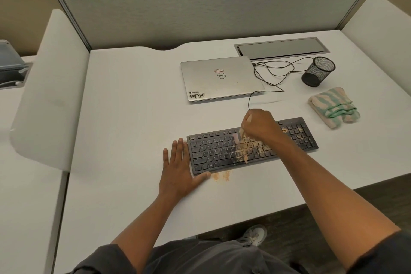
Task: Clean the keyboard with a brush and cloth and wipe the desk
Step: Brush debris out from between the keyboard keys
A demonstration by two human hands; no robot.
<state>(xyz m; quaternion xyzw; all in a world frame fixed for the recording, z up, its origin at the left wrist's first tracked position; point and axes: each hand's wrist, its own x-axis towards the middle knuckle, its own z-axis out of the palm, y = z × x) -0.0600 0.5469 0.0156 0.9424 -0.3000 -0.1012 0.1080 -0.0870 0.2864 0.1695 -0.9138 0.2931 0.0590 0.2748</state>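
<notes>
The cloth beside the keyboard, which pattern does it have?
The cloth has mint-green and cream stripes, seen in the head view.

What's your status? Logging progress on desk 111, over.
Right hand grips small brush, sweeping black keyboard. Left hand flat on white desk, bracing keyboard's end. Tan crumbs on desk; striped cloth unused.

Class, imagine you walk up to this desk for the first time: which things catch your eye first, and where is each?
Tan crumbs dust the middle of the black keyboard, with more spilled on the desk at its near edge. The right hand grips a brush over the keys; the left hand lies flat at the keyboard's left end.
</notes>
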